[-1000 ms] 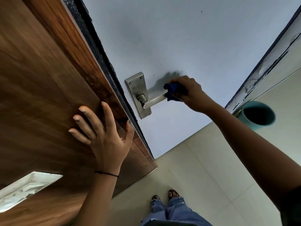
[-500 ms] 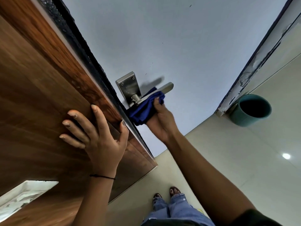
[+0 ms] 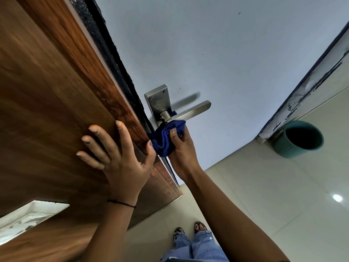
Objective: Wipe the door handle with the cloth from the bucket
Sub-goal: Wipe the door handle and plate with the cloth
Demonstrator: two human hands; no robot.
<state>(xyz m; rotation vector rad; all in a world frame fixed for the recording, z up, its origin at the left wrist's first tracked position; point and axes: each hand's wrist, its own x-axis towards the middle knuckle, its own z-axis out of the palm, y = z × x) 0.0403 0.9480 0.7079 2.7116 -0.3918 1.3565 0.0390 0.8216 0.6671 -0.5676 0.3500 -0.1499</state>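
Note:
A steel lever door handle point(image 3: 190, 111) on a steel backplate point(image 3: 157, 101) sticks out from the pale grey door face. My right hand point(image 3: 181, 152) grips a bunched blue cloth point(image 3: 164, 138) and presses it against the underside of the lever near its pivot and the plate's lower part. My left hand point(image 3: 117, 154) lies flat with fingers spread on the brown wooden door face point(image 3: 56, 110), thumb hooked at the door's edge beside the cloth. A teal bucket point(image 3: 298, 138) stands on the floor at the right.
The dark door edge point(image 3: 113, 53) runs diagonally between the wooden side and the grey side. A door frame point(image 3: 311, 76) with peeling paint meets the floor by the bucket. Beige floor tiles point(image 3: 264, 195) lie below, with my sandalled feet point(image 3: 190, 228) and jeans at the bottom.
My right hand slid the cloth from the lever's free end to its pivot end and under the lever, leaving the lever's tip bare. My left hand stayed on the wooden face.

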